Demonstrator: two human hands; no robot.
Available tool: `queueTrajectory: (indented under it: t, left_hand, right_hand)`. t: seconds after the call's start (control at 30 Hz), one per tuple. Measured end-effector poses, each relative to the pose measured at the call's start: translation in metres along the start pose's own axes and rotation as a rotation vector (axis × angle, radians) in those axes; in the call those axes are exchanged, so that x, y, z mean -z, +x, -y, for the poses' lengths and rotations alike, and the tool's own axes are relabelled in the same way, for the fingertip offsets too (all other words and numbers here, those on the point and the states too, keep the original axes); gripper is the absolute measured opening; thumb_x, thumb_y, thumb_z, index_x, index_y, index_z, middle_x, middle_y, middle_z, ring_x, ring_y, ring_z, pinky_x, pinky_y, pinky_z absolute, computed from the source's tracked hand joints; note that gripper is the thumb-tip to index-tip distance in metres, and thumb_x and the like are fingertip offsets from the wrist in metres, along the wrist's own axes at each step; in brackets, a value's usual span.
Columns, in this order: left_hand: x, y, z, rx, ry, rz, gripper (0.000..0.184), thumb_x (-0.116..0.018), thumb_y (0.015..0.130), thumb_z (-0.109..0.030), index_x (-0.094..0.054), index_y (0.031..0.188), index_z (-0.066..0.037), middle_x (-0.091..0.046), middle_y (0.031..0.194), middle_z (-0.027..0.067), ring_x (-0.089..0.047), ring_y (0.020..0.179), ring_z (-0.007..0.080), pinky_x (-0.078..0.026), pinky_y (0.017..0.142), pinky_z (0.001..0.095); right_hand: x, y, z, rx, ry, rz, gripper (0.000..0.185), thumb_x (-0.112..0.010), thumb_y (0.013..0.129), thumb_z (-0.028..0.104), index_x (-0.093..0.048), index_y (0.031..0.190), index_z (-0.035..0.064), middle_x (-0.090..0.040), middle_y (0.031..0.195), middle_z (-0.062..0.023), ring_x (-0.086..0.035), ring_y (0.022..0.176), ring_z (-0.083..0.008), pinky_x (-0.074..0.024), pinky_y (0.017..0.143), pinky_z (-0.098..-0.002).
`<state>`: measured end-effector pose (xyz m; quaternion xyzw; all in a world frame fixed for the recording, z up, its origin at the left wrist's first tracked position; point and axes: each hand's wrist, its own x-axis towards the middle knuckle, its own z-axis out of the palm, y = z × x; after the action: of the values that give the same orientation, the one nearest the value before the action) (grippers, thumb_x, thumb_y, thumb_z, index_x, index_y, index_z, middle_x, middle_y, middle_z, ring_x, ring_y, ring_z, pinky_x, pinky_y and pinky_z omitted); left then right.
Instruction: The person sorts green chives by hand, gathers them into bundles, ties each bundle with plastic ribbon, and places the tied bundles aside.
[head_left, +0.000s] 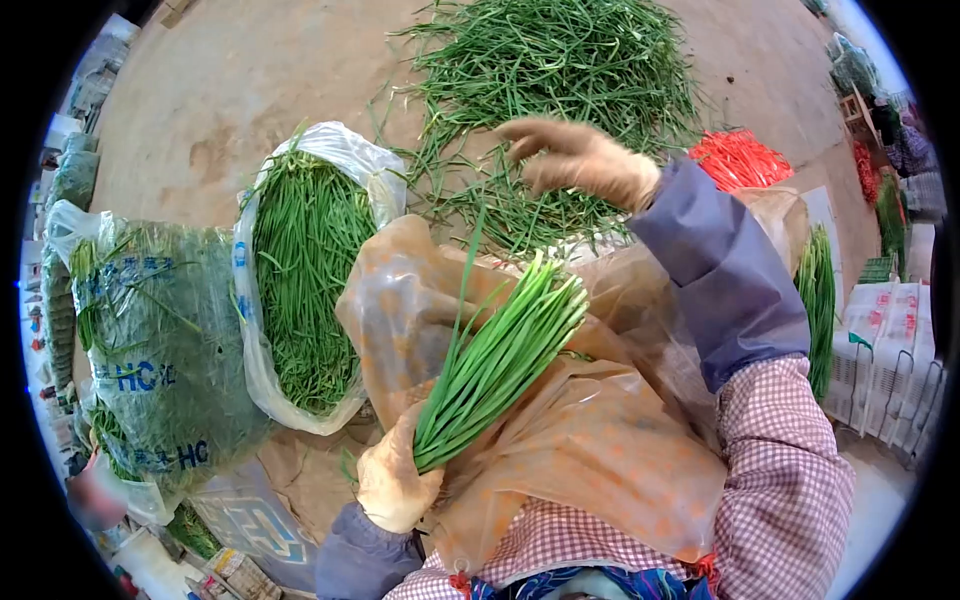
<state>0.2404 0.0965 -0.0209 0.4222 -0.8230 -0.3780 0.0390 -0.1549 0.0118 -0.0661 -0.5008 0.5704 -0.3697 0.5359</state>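
Observation:
My left hand [396, 480], in a pale glove, is closed round the lower part of a bunch of green garlic chives [505, 360]. The bunch slants up to the right over my lap, its pale cut ends at the top right and one long leaf sticking up. My gloved right hand [580, 165] is raised with fingers stretched out, a little blurred, and nothing shows in it. Behind it on the floor spreads a large heap of loose chives [550, 65]. A translucent brownish plastic apron [610, 440] covers my lap.
An open plastic bag [255, 345] packed with chives stands left of my lap. Farther left is a filled clear bag [165, 350] with blue print. Red ties [742, 158] lie in a pile beyond my right sleeve. Chive bundles [816, 310] and white crates [885, 345] are at the right.

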Motion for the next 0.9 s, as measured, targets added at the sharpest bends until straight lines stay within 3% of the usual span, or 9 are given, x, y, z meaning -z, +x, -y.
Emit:
queueTrajectory:
  t: [0.1, 0.13, 0.27, 0.5, 0.6, 0.63, 0.7, 0.8, 0.9]
  left_hand:
    - [0.002, 0.009, -0.006, 0.008, 0.017, 0.03, 0.053, -0.071, 0.076, -0.009, -0.053, 0.126, -0.005, -0.069, 0.097, 0.0198, -0.068, 0.087, 0.0395, -0.055, 0.074, 0.0404]
    - [0.003, 0.008, -0.007, 0.021, 0.02, 0.033, 0.051, -0.071, 0.076, -0.008, -0.054, 0.124, -0.005, -0.069, 0.097, 0.0198, -0.068, 0.088, 0.0394, -0.055, 0.075, 0.0399]
    - [0.008, 0.004, -0.006, 0.113, -0.041, 0.075, 0.053, -0.07, 0.075, -0.006, -0.054, 0.125, -0.005, -0.069, 0.099, 0.0196, -0.068, 0.092, 0.0379, -0.054, 0.078, 0.0387]
    - [0.001, 0.003, 0.0, 0.089, -0.086, 0.04, 0.054, -0.072, 0.076, -0.008, -0.054, 0.127, -0.005, -0.07, 0.101, 0.0191, -0.069, 0.095, 0.035, -0.054, 0.081, 0.0371]
    - [0.001, 0.003, 0.0, 0.082, -0.104, 0.032, 0.053, -0.072, 0.076, -0.009, -0.054, 0.126, -0.005, -0.07, 0.102, 0.0193, -0.069, 0.095, 0.0353, -0.054, 0.081, 0.0376]
    - [0.001, 0.003, 0.0, 0.085, -0.109, 0.034, 0.053, -0.072, 0.076, -0.009, -0.054, 0.126, -0.005, -0.07, 0.102, 0.0194, -0.069, 0.095, 0.0355, -0.054, 0.081, 0.0377]
    - [0.0, 0.004, -0.005, 0.075, -0.11, 0.017, 0.053, -0.072, 0.077, -0.01, -0.054, 0.126, -0.005, -0.069, 0.102, 0.0195, -0.069, 0.095, 0.0357, -0.054, 0.08, 0.0378]
    - [0.0, 0.005, -0.008, 0.067, -0.083, 0.015, 0.053, -0.072, 0.076, -0.01, -0.054, 0.126, -0.005, -0.069, 0.102, 0.0192, -0.069, 0.095, 0.0356, -0.054, 0.08, 0.0374]
    - [-0.004, 0.0, -0.007, 0.079, -0.026, -0.011, 0.054, -0.072, 0.077, -0.01, -0.054, 0.127, -0.009, -0.07, 0.102, 0.0171, -0.069, 0.092, 0.0359, -0.054, 0.078, 0.0395]
  right_hand:
    - [-0.034, -0.001, 0.018, -0.111, -0.168, 0.475, 0.076, -0.075, 0.085, 0.024, -0.035, 0.15, 0.0193, -0.051, 0.134, -0.0158, -0.062, 0.091, -0.017, -0.0521, 0.085, -0.0301]
    - [-0.045, 0.009, 0.001, 0.06, -0.201, 0.607, 0.07, -0.074, 0.087, 0.024, -0.04, 0.147, 0.0153, -0.06, 0.123, -0.0124, -0.062, 0.09, -0.0143, -0.053, 0.082, -0.0295]
    - [-0.065, 0.016, -0.015, -0.301, -0.074, 0.861, 0.024, -0.067, 0.093, 0.021, -0.067, 0.103, -0.0001, -0.066, 0.083, 0.0003, -0.059, 0.076, -0.0083, -0.0494, 0.067, -0.0269]
    - [0.019, -0.011, -0.017, -0.249, 0.022, -0.151, 0.022, -0.069, 0.09, 0.025, -0.067, 0.096, 0.0045, -0.061, 0.069, 0.0012, -0.058, 0.054, -0.0058, -0.0434, 0.043, -0.0202]
    - [0.041, -0.022, -0.047, -0.159, -0.501, -0.342, 0.053, -0.07, 0.09, 0.035, -0.055, 0.13, 0.0027, -0.065, 0.11, -0.0153, -0.064, 0.097, -0.0198, -0.0535, 0.083, -0.0343]
    - [0.03, -0.031, -0.049, -0.143, -0.295, -0.231, 0.071, -0.069, 0.09, 0.04, -0.041, 0.144, 0.005, -0.056, 0.13, -0.0183, -0.057, 0.113, -0.0258, -0.0461, 0.098, -0.0396]
    - [-0.001, -0.045, -0.017, -0.25, -0.014, 0.097, 0.069, -0.062, 0.093, 0.046, -0.041, 0.144, 0.0066, -0.057, 0.126, -0.0133, -0.058, 0.109, -0.021, -0.0478, 0.093, -0.0354]
    - [-0.033, -0.036, -0.021, -0.147, 0.069, 0.392, 0.045, -0.057, 0.096, 0.042, -0.063, 0.124, 0.0072, -0.065, 0.107, -0.0091, -0.063, 0.09, -0.0151, -0.051, 0.078, -0.0295]
    - [-0.032, -0.032, -0.018, -0.13, 0.198, 0.302, 0.038, -0.058, 0.096, 0.042, -0.07, 0.104, 0.0063, -0.069, 0.094, -0.0056, -0.064, 0.087, -0.0135, -0.0511, 0.077, -0.0277]
